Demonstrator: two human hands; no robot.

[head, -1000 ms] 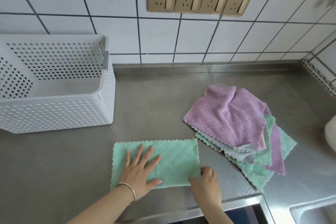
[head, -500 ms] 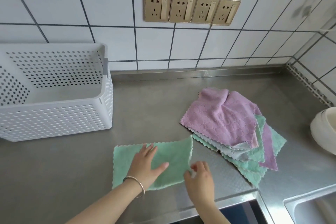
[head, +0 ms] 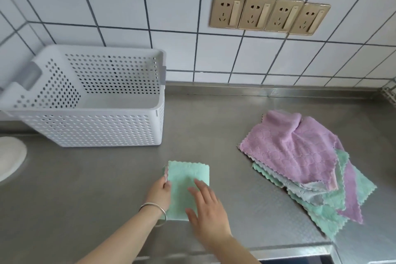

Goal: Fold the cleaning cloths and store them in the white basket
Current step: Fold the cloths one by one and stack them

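Note:
A green cleaning cloth [head: 186,178] lies folded into a small rectangle on the steel counter near the front edge. My left hand [head: 159,193] grips its left edge, thumb on top, a bangle on the wrist. My right hand [head: 206,208] rests flat on the cloth's right half with fingers spread. The white perforated basket [head: 92,130] stands to the back left and looks empty. A loose pile of purple, green and grey cloths [head: 300,163] lies to the right, apart from both hands.
The tiled wall with a row of gold sockets [head: 270,15] rises behind the steel counter [head: 203,130]. A white round object [head: 10,161] sits at the far left edge. The counter's front edge runs just below my forearms.
The green cloth has been folded in half from right to left and is now about half as wide. My right hand moved onto it; my left shifted to its left edge. The view panned left.

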